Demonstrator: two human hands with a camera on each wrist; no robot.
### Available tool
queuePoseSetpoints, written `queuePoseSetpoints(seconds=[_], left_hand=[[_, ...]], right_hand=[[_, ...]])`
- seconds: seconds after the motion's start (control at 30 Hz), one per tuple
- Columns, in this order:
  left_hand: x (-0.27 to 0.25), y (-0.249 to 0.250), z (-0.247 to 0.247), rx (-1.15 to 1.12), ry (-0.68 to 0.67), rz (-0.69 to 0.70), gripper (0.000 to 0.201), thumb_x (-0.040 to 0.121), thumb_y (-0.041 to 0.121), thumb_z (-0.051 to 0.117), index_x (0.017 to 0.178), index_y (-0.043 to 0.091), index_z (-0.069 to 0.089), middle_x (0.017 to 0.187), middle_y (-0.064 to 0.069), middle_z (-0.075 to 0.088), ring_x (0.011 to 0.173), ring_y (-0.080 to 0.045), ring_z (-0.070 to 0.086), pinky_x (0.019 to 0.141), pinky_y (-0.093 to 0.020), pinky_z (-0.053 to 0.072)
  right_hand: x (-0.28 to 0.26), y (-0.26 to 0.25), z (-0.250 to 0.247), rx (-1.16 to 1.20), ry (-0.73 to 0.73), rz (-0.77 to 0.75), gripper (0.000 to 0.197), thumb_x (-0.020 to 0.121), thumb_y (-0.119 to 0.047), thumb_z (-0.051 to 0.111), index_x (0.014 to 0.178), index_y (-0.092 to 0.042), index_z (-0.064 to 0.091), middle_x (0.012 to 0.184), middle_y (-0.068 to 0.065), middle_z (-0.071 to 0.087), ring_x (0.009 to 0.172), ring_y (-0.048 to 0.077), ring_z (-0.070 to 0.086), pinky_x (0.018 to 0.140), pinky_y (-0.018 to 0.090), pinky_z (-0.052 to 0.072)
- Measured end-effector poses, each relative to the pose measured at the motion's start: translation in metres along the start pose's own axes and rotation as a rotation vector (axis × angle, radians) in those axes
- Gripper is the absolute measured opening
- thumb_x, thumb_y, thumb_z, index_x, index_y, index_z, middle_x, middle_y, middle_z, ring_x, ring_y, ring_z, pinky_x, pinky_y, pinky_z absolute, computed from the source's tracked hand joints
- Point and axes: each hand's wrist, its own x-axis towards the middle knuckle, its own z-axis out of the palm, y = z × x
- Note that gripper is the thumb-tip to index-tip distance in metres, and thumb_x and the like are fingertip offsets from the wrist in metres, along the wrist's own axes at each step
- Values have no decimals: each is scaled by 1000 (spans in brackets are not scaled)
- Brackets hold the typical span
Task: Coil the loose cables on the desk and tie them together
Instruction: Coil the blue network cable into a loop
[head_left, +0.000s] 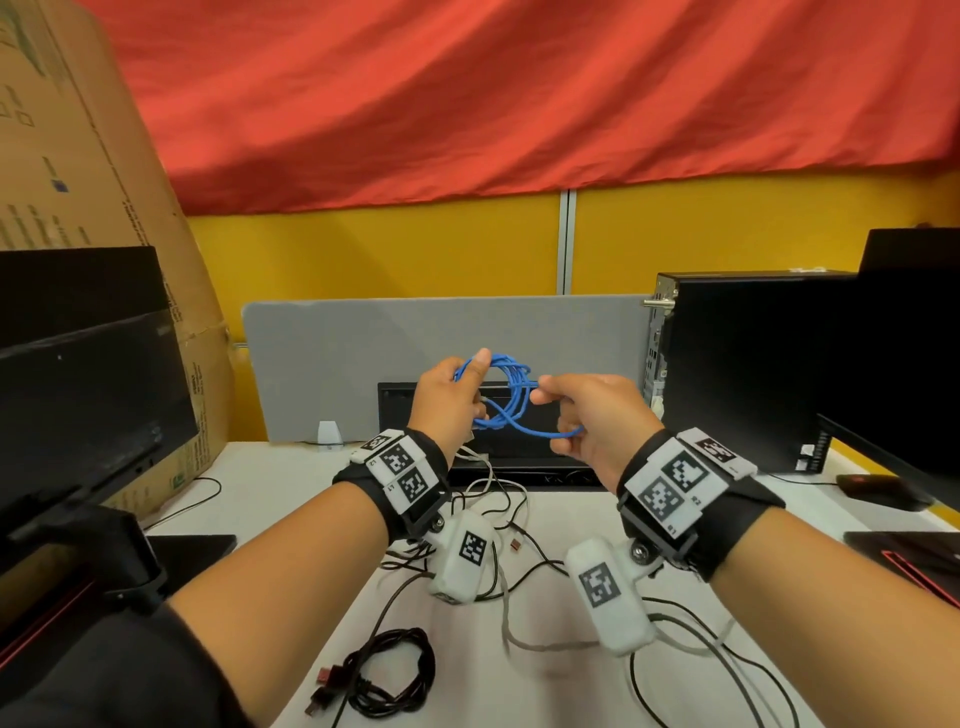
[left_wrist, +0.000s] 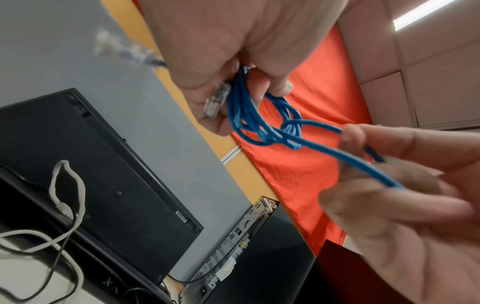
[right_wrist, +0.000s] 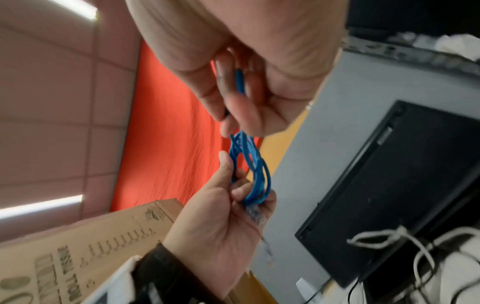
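In the middle of the head view, both hands hold a coiled blue cable (head_left: 506, 397) in the air above the white desk (head_left: 291, 483). The left hand (head_left: 447, 400) has its fingers curled round the bundled loops with the thumb pressed on top, a clear plug (left_wrist: 217, 100) lying against its palm, while the right hand (head_left: 597, 415) pinches a loose strand between thumb and forefinger. A coiled black cable (head_left: 387, 673) lies at the lower middle, and grey and black cables (head_left: 498, 499) sprawl loose below the hands.
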Motion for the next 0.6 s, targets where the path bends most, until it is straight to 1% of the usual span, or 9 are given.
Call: queuePoseSetpoints(seconds=[0.07, 0.1, 0.13, 0.17, 0.2, 0.27, 0.37, 0.47, 0.6], left_hand=[[0, -2, -3, -53, -12, -41, 30, 95, 43, 55, 78, 18, 56, 45, 14, 41, 42, -6, 41, 47, -24, 42], [0, -3, -3, -69, -20, -58, 30, 95, 43, 56, 79, 17, 56, 46, 13, 41, 42, -6, 41, 46, -23, 42], [0, -5, -4, -78, -20, -72, 31, 95, 42, 56, 79, 16, 56, 47, 13, 42, 41, -6, 42, 45, -22, 42], [0, -6, -4, -85, -9, -87, 32, 96, 41, 56, 78, 14, 54, 48, 11, 41, 41, -7, 42, 45, -22, 43], [1, -6, -5, -88, 7, -101, 32, 96, 39, 55, 77, 13, 51, 49, 9, 41, 41, -8, 43, 47, -24, 44], [2, -8, -10, -81, 40, -134, 33, 97, 39, 54, 76, 14, 47, 55, 4, 38, 46, -11, 41, 53, -29, 44], [2, -7, -15, -145, 56, -202, 31, 98, 38, 51, 82, 12, 49, 60, 2, 35, 47, -11, 37, 52, -27, 37], [-1, 1, -16, -334, 60, -288, 30, 102, 35, 45, 86, 10, 52, 59, 3, 31, 47, -9, 33, 52, -24, 37], [-8, 13, -12, -588, -27, -386, 30, 103, 36, 41, 84, 15, 47, 55, 4, 26, 44, -8, 31, 60, -28, 43]], right_hand=[[0, -2, -1, -55, 36, -56, 25, 90, -16, 61, 66, -11, 60, 42, -7, 47, 57, 18, 53, 77, 33, 46], [0, -3, -1, -26, 35, -55, 27, 91, -15, 59, 65, -12, 56, 43, -5, 46, 57, 19, 56, 82, 34, 45], [-1, -2, -1, 50, 16, -36, 25, 93, -14, 56, 68, -11, 54, 43, -3, 41, 50, 18, 53, 75, 33, 47], [-2, -2, -2, 124, -19, -9, 22, 95, -13, 52, 74, -8, 55, 44, -2, 35, 42, 16, 44, 59, 31, 47], [-5, -3, -2, 155, -50, 17, 19, 96, -13, 49, 81, -6, 56, 46, -3, 29, 37, 12, 33, 44, 25, 40], [-7, -3, -3, 75, -88, 36, 18, 97, -13, 46, 94, -3, 60, 51, -3, 26, 37, 9, 20, 35, 18, 21], [-2, -3, -8, -163, -84, -37, 25, 98, -21, 47, 98, -7, 68, 47, -7, 30, 37, 8, 22, 35, 20, 18], [6, 5, -16, -670, -18, -348, 21, 96, -25, 54, 87, -21, 73, 40, -15, 43, 38, 2, 40, 42, 12, 29], [17, 19, -26, -967, 55, -511, 19, 94, -23, 57, 82, -23, 73, 64, -8, 60, 64, 9, 55, 61, 21, 40]])
